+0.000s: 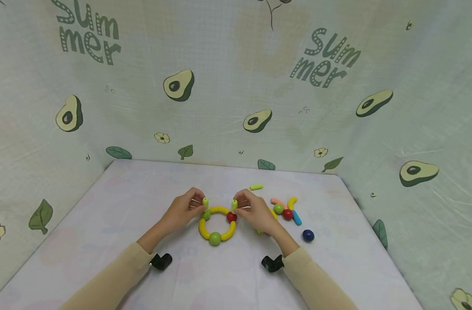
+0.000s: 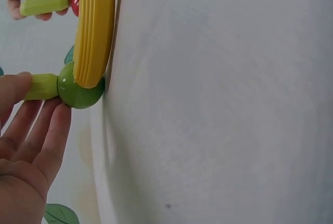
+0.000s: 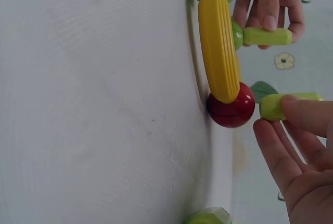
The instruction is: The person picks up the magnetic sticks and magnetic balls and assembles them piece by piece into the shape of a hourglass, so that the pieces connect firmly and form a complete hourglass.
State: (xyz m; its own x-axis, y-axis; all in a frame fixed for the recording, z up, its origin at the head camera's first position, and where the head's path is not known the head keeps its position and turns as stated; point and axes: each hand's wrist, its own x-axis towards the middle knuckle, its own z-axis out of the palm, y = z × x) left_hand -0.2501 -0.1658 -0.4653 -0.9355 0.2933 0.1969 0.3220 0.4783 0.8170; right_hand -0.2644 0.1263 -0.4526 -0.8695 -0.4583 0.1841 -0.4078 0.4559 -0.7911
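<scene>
A ring of curved yellow pieces [image 1: 229, 232] joined by balls lies flat on the table. My left hand [image 1: 183, 209] pinches a light green rod [image 2: 44, 86] upright, its lower end against a green ball [image 2: 80, 91] of the ring. Opposite it, my right hand [image 1: 255, 211] holds a second light green rod [image 3: 271, 107] between thumb and fingers. That rod stands over the red ball [image 3: 231, 112], a narrow gap showing between them in the right wrist view. The ring's larger green ball [image 1: 215, 239] is on the near side.
Right of the ring lie a loose green ball [image 1: 278, 209], red ball [image 1: 288, 214], blue stick [image 1: 296, 218], orange piece [image 1: 277, 202] and yellow curve [image 1: 292, 203]. A dark blue ball [image 1: 308, 235] sits nearer. Another light green rod [image 1: 256, 187] lies farther back. Some pieces are partly behind my right hand.
</scene>
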